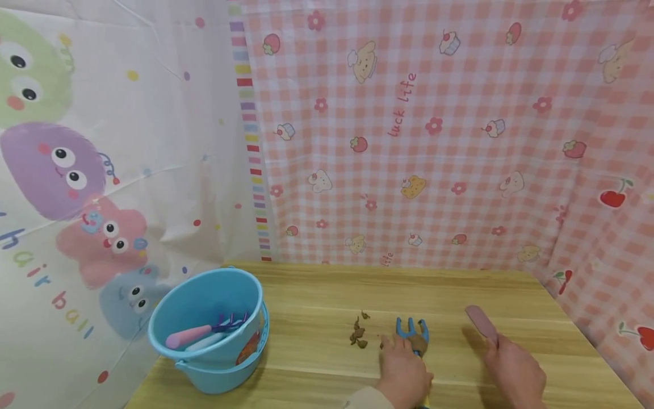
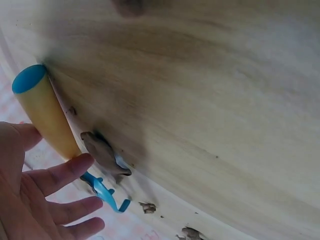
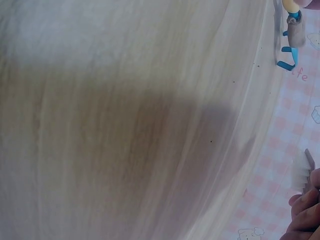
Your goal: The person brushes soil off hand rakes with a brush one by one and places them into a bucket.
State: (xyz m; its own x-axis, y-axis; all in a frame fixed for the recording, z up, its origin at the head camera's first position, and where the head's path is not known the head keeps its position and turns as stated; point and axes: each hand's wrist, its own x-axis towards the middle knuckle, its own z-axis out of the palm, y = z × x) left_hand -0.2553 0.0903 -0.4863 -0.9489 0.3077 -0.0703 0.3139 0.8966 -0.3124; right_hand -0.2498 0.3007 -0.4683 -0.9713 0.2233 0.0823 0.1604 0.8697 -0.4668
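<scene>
A small garden rake (image 1: 409,328) with blue tines and a yellow handle (image 2: 49,117) lies on the table, a brown clump (image 1: 418,343) on its head. My left hand (image 1: 406,369) is beside it; in the left wrist view its fingers are spread, with thumb and index fingertip right at the handle. On the right, my right hand (image 1: 516,369) grips a pink brush (image 1: 482,322) tilted above the table. Its white bristles (image 3: 301,172) show in the right wrist view. Brown crumbs of dirt (image 1: 359,332) lie left of my left hand.
At the left of the table stands a light-blue bucket (image 1: 219,369), holding a tool with a pink handle (image 1: 189,336) and purple tines. A white patterned sheet (image 1: 168,113) hangs on the left, and a pink checked cloth (image 1: 409,153) at the back and right.
</scene>
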